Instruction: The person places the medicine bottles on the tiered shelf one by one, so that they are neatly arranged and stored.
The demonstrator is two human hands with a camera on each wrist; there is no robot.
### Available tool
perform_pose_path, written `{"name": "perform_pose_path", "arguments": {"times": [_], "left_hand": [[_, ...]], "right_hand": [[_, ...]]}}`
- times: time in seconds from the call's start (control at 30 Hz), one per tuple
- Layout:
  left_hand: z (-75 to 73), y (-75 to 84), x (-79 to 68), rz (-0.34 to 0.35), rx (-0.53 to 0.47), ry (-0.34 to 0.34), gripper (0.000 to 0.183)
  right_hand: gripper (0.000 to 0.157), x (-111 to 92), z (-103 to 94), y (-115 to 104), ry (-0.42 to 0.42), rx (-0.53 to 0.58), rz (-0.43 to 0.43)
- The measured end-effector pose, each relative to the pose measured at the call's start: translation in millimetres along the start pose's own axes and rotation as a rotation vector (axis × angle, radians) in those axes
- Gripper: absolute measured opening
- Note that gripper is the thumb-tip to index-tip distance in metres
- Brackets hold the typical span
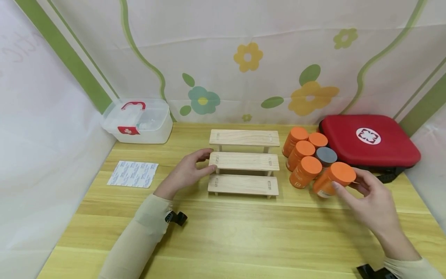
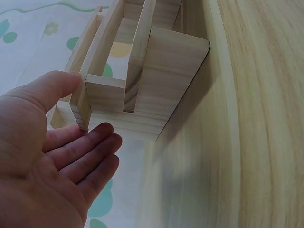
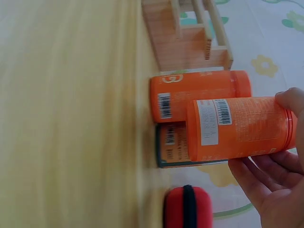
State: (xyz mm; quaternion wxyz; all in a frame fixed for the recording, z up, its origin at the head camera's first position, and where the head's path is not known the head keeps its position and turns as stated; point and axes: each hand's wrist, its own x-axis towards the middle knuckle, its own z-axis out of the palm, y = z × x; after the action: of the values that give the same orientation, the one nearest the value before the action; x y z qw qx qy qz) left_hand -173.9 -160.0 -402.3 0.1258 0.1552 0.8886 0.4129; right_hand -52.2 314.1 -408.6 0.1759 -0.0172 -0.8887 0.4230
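Note:
My left hand (image 1: 188,170) is at the left end of a three-tier wooden step rack (image 1: 244,161). In the left wrist view, its thumb and index finger pinch the end of the middle step (image 2: 81,107), the other fingers extended below. My right hand (image 1: 374,201) grips an orange pill bottle (image 1: 331,180) near its lid, thumb on one side and fingers on the other. The right wrist view shows this bottle (image 3: 242,128) tilted slightly, its barcode label visible and its base raised off the table. Several more orange bottles (image 1: 306,170) stand beside it, one with a grey lid (image 1: 326,155).
A red first-aid case (image 1: 386,149) lies behind the bottles at the right. At the back left stands a clear plastic medicine box (image 1: 153,130) with a red handle. A printed white packet (image 1: 133,174) lies on the wooden table (image 1: 223,236) at the left. Behind hangs a flowered curtain (image 1: 223,50).

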Motion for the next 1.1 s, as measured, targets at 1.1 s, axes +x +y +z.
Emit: {"name": "perform_pose_path", "arguments": {"times": [1.1], "left_hand": [[9.5,8.9,0.0,-0.008,0.071,0.050,0.077]], "right_hand": [[0.055,30,5.4,-81,0.058,0.305,-0.357]]}}
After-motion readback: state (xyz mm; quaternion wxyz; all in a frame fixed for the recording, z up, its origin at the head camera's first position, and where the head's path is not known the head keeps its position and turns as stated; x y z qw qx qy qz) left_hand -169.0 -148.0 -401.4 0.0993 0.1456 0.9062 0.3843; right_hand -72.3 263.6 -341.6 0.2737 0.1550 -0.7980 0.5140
